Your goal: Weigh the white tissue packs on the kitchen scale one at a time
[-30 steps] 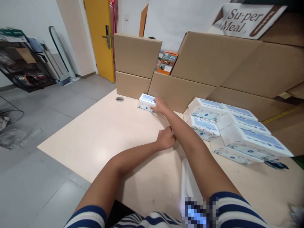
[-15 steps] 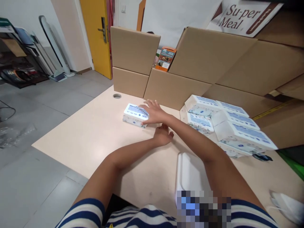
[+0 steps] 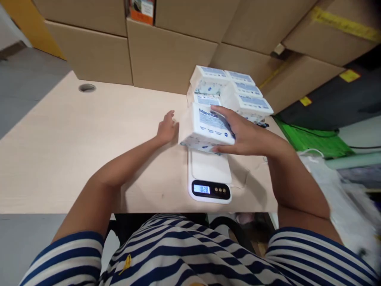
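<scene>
My right hand (image 3: 244,133) grips a white and blue tissue pack (image 3: 205,125) and holds it on the platform of a small white digital scale (image 3: 210,178). The scale's display (image 3: 204,189) is lit and shows digits. My left hand (image 3: 166,129) rests on the table just left of the pack, fingers loosely apart, holding nothing. A pile of several similar tissue packs (image 3: 235,89) lies right behind the scale.
The beige table (image 3: 59,151) has a cable hole (image 3: 87,87) at its far left. Large cardboard boxes (image 3: 166,51) line the far edge, with an orange carton (image 3: 142,10) between them. Green and dark items (image 3: 309,139) and a plastic bag (image 3: 342,206) lie to the right.
My right hand pulled the tissue pack from the far side of the table toward me and set it on the scale. My view dropped and swung right.
</scene>
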`<action>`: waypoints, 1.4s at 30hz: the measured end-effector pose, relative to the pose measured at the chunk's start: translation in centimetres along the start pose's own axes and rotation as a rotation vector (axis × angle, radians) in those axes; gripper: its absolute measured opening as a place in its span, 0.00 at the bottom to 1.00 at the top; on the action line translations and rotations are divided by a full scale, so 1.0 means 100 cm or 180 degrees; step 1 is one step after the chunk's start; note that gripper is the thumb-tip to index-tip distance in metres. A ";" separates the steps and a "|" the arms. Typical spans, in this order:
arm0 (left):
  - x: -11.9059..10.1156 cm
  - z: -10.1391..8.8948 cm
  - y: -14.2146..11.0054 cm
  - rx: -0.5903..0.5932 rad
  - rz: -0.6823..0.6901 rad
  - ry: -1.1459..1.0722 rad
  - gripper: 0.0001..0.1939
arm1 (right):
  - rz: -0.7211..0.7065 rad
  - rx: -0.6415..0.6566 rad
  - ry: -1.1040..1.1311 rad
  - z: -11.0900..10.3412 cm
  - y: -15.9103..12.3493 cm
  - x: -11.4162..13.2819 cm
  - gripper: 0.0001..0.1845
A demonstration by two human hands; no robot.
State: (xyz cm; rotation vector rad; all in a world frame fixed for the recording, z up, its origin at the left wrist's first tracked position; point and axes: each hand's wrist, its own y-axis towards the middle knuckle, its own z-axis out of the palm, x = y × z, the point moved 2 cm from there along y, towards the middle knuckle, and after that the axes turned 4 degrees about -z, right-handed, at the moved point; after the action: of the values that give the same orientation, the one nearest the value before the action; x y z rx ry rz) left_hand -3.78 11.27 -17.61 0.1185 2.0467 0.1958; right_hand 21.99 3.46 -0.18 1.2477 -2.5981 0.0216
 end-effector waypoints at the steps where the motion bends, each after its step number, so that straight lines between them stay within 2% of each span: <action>1: 0.004 0.002 0.005 0.0021 -0.0069 -0.0035 0.28 | 0.0159 -0.0025 -0.0060 0.002 -0.026 -0.006 0.66; 4: 0.018 0.006 0.020 0.0052 -0.0168 -0.0231 0.33 | 0.0469 -0.0030 -0.0215 0.018 -0.075 -0.011 0.65; 7: 0.028 0.007 0.029 0.0030 -0.0125 -0.0491 0.33 | 0.0561 0.0116 -0.0139 0.032 -0.090 -0.008 0.63; 13: 0.022 0.002 0.026 0.0034 -0.0202 -0.0315 0.33 | 0.0365 0.0187 -0.0005 0.043 -0.088 -0.003 0.56; 18: 0.017 0.001 0.025 0.0003 -0.0212 -0.0196 0.31 | 0.0407 0.0334 -0.0067 0.049 -0.081 -0.007 0.55; 26: 0.024 0.006 0.029 -0.0041 -0.0155 -0.0337 0.29 | 0.0540 0.0518 -0.0038 0.048 -0.081 -0.011 0.54; 31: 0.022 0.005 0.027 -0.0047 -0.0108 -0.0252 0.25 | 0.0475 0.0528 -0.0054 0.049 -0.082 -0.013 0.53; 35: 0.016 0.002 0.023 -0.0045 -0.0106 -0.0170 0.24 | 0.0271 0.0487 0.0027 0.041 -0.088 -0.014 0.54; 37: 0.013 0.000 0.022 -0.0036 -0.0153 -0.0094 0.24 | 0.0124 0.0202 0.0174 0.036 -0.095 -0.018 0.57; 38: 0.011 -0.001 0.021 -0.0033 -0.0188 -0.0053 0.25 | 0.0106 -0.0095 0.0237 0.035 -0.098 -0.022 0.57; 39: 0.010 -0.001 0.021 -0.0028 -0.0223 -0.0020 0.25 | 0.0149 -0.0522 0.0251 0.036 -0.100 -0.028 0.55; 42: 0.009 -0.004 0.020 -0.0005 -0.0281 0.0006 0.24 | 0.0637 -0.2261 -0.0046 0.050 -0.105 -0.051 0.42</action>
State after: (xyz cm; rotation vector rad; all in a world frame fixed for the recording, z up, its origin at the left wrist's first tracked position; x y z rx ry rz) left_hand -4.54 13.34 -17.81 0.0269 2.0490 0.1426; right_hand 31.98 0.16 -7.28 0.7253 -2.3780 -0.7947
